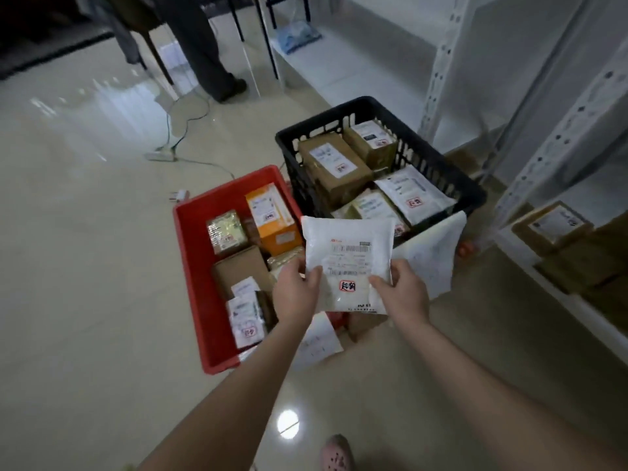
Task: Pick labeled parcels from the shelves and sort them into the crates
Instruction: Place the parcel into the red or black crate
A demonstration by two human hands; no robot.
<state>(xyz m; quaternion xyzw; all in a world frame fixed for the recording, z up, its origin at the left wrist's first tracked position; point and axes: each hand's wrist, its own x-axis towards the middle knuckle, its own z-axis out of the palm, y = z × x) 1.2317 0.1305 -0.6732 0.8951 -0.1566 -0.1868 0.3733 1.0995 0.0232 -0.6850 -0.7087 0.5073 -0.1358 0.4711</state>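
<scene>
A white padded parcel (348, 256) with a shipping label and a red stamp is held up between both hands, above the gap between two crates. My left hand (297, 290) pinches its lower left edge and my right hand (402, 290) pinches its lower right edge. Below on the left stands a red crate (193, 266) with several boxes and labeled pouches inside. A black slatted crate (339, 117) behind the parcel holds brown boxes and white mailers. Brown labeled parcels (557, 229) lie on the low shelf at the right.
White metal shelving (441, 62) rises at the right. Loose white paper sheets (316, 341) lie on the glossy floor beside the red crate. A power strip with cables (161, 155) lies on the floor farther back, near a person's legs (210, 56) and chair legs.
</scene>
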